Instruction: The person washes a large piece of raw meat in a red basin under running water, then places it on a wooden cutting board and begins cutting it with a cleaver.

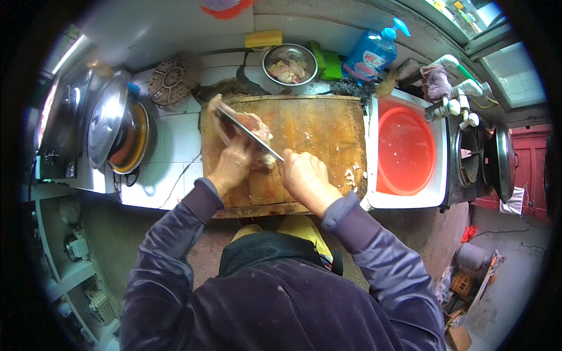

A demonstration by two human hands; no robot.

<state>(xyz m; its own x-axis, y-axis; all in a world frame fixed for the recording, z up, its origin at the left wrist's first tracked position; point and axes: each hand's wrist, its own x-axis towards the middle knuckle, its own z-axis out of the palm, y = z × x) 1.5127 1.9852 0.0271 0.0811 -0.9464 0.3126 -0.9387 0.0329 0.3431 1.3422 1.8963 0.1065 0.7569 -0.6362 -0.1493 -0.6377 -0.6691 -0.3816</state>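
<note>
My right hand point(305, 171) is closed around the handle of a kitchen knife point(253, 135). Its blade appears nearly edge-on and slants up to the left across a piece of raw meat point(257, 123), apparently poultry. Pressed against that meat from the near side is my left hand point(232, 161), its fingertips partly hidden behind the blade. How deep the edge sits in the meat cannot be seen. Both hands are over a worn wooden cutting board point(316, 118), with small pale scraps point(351, 173) at its right side.
Behind the board stands a steel bowl point(290, 66) of raw meat pieces, near a blue pump bottle point(371, 55). To the right, a red basin point(406, 151) of water sits in a white sink point(408, 200). A pot point(144, 145) with a tilted metal lid point(105, 123) is at left.
</note>
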